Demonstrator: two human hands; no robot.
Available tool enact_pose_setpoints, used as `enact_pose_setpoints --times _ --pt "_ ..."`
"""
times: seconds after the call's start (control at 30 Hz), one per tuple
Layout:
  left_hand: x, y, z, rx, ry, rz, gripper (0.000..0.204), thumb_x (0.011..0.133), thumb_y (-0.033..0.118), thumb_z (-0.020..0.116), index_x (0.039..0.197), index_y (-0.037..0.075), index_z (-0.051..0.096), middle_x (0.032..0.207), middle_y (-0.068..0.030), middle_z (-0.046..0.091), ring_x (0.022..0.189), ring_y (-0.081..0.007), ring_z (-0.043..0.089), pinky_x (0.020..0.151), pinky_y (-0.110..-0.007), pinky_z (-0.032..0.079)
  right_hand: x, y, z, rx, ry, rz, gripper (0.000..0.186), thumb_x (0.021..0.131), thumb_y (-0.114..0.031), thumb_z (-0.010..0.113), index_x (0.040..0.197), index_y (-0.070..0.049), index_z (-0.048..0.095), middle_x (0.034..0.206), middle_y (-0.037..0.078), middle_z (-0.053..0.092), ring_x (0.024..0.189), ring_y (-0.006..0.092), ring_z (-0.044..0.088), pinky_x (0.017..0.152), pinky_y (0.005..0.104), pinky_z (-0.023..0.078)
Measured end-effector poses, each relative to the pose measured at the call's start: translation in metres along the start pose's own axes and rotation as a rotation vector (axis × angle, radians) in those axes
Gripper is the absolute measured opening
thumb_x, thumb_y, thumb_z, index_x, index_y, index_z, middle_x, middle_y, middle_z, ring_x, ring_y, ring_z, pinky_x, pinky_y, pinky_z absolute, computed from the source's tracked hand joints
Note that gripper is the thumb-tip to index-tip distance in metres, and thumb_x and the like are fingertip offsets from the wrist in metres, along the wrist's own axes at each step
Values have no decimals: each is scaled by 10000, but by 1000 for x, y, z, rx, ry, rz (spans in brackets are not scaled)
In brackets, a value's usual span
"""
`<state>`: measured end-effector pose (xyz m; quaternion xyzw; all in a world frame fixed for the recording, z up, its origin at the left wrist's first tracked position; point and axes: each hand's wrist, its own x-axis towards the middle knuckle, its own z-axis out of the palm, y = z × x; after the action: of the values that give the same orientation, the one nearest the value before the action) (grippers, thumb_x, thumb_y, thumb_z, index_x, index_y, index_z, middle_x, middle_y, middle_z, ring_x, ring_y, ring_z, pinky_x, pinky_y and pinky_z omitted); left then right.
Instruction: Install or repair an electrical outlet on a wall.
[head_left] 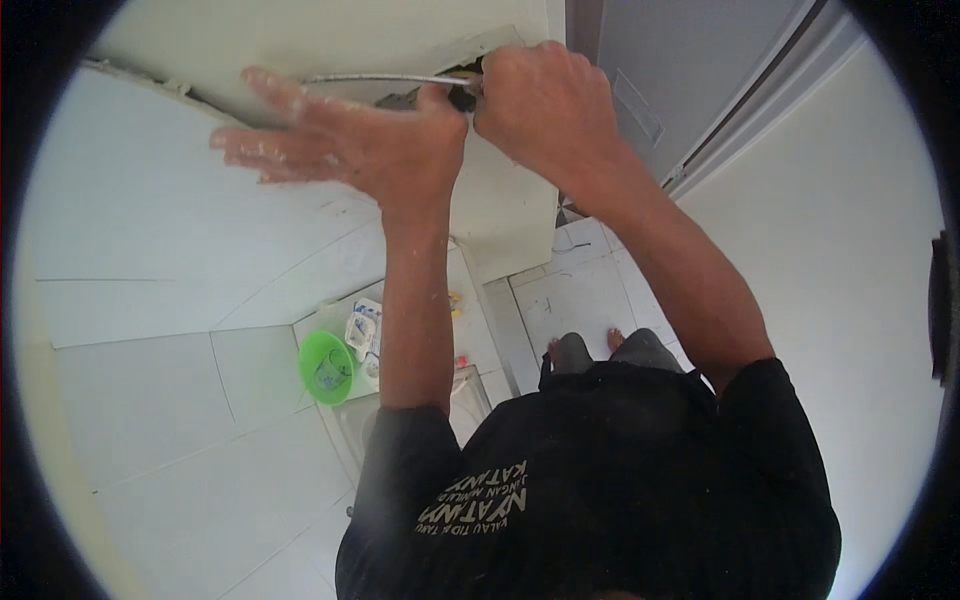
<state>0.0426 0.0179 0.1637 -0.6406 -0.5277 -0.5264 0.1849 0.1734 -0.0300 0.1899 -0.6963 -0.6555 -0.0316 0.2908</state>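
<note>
My left hand [345, 140] is under the edge of a cream wall panel [400, 30], its fingers stretched out to the left and smeared with white residue. Its thumb points up beside a jagged, dark opening [462, 75] in the panel. My right hand [548, 110] is closed in a fist at the right side of that opening. A long, thin pale strip [385, 78] runs leftward from the right fist, just above my left hand. Whether it is a blade seen edge-on or a cable I cannot tell. The far end of the strip lies near my left fingertips.
Below left stands a bright green tub [326, 368] next to a white package [364, 328] on a pale ledge. A white basin [470, 395] is partly behind my left arm. A grey door [680, 70] stands at the upper right. My feet are on white floor tiles [575, 295].
</note>
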Motion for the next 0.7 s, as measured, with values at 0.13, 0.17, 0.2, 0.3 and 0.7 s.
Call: enact_pose_setpoints --times 0.13,0.17,0.2,0.3,0.7 --pt "1 -6 -3 8 -14 27 1425 574 505 914 1542 -21 9 1494 -465 -117 1394 -639 -147 1031 -798 46 9 11 -19 77 -45 -74 230 814 -213 681 770 12 703 732 238 668 705 428 675 660 488 551" --pt "-1 -13 -3 -21 8 42 1437 564 508 919 1543 -19 7 1493 -465 -121 1393 -640 -148 1032 -797 42 11 6 -27 72 -46 -82 230 814 -213 681 770 12 703 732 238 668 705 428 675 660 488 551" --pt "-2 -20 -4 -53 28 58 1449 554 511 924 1544 -17 6 1493 -465 -124 1392 -641 -148 1033 -796 37 14 -5 -40 38 -116 -38 231 849 -185 637 822 38 689 806 267 666 809 428 673 734 505 540" --pt "-6 -26 -3 -15 46 -21 1568 468 591 946 1546 25 -41 1518 -429 -110 1429 -579 -151 1090 -744 14 12 -9 -32 -1 -118 5 239 882 -162 600 838 59 679 897 300 666 911 432 669 803 519 532" --pt "-9 -5 7 -100 92 -62 1417 566 469 910 1545 -10 4 1501 -461 -96 1385 -659 -134 1027 -809 34 4 -15 0 -80 -5 79 301 860 -254 666 824 42 703 813 273 670 820 432 676 744 502 544"
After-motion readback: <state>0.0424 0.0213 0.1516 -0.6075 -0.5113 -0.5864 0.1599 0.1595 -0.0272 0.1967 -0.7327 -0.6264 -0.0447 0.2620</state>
